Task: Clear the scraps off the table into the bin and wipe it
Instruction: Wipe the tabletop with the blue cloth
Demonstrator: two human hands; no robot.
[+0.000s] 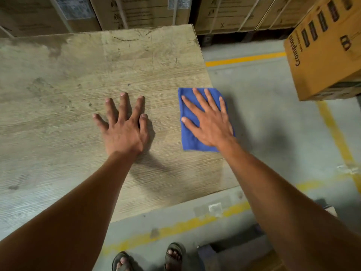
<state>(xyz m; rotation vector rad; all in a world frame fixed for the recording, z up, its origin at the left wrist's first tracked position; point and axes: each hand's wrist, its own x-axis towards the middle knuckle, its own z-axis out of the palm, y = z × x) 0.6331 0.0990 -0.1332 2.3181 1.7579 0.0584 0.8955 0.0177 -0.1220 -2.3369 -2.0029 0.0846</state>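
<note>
- The tabletop (82,79), worn wood grain with dull stains and marks, fills most of the view; no loose scraps show on the part in sight, and no bin is in view, so the clearing step seems done and the wiping is the step in hand.
- Stacked cartons (136,12) stand behind the far edge, and a yellow carton (324,47) sits off to the right above the grey floor with its yellow lines.
- The blue cloth (192,132), folded flat, lies at the tabletop's right edge, its right side reaching to or just past that edge.
- The right hand (210,122) presses on the cloth, fingers straight and spread, nothing clamped.
- The left hand (125,124) rests flat on the bare wood well left of the cloth, fingers splayed, bracing.
- Next move, as I judge it: sweep the cloth leftward under steady palm pressure, covering the stained far area.
</note>
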